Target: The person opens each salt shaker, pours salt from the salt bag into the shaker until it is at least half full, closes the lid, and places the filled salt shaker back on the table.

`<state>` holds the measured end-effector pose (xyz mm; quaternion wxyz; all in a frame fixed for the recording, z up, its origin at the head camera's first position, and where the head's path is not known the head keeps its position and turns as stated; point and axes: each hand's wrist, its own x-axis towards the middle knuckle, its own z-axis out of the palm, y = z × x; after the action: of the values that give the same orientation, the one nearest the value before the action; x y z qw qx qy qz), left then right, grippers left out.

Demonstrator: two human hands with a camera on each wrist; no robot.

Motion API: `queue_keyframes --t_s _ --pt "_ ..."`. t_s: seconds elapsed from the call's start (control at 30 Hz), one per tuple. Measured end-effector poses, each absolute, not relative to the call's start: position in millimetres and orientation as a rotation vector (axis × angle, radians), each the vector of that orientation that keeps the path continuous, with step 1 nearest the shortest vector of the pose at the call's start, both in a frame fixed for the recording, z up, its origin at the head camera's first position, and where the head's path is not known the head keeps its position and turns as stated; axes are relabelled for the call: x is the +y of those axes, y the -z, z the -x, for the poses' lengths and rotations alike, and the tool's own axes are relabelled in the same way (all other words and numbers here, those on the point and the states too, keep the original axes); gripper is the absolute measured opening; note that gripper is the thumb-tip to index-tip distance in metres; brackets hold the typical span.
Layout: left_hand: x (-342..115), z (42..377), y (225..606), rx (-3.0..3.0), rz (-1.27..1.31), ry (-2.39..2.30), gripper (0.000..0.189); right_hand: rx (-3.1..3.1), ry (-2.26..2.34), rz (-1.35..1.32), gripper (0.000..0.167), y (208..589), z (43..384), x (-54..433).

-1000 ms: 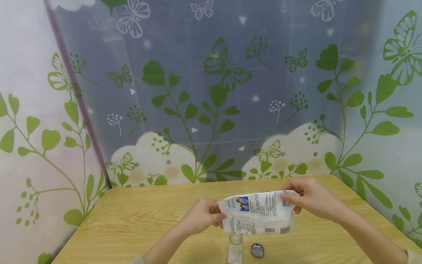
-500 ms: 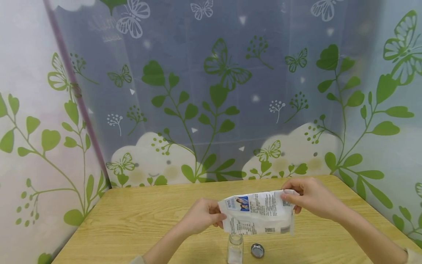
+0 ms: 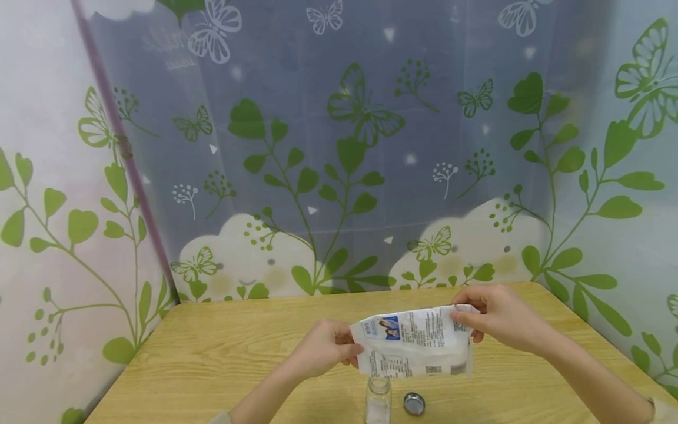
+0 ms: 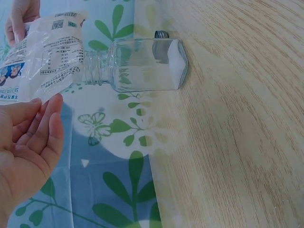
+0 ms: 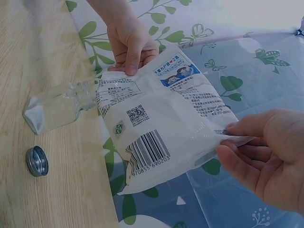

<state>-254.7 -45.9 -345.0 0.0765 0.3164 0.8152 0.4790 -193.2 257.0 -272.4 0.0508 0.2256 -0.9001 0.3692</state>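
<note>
Left grip and right grip pinch the bag; we should tilt it slowly, centred over the jar.

Printed bag above open jar

Back: blue-grey backdrop, printed with green plants and smiling clouds | Sides: pale panels, similar leaves | Table: yellowish wood grain
</note>
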Motion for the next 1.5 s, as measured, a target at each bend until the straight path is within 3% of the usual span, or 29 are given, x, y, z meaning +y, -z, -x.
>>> queue_keyframes --t_s 1.5 --pt "-47.5 253.8 345.6 2.423 -0.955 -1.442 0.007 -2.725 -1.104 -0.717 0.017 271.1 192.6 254.4"
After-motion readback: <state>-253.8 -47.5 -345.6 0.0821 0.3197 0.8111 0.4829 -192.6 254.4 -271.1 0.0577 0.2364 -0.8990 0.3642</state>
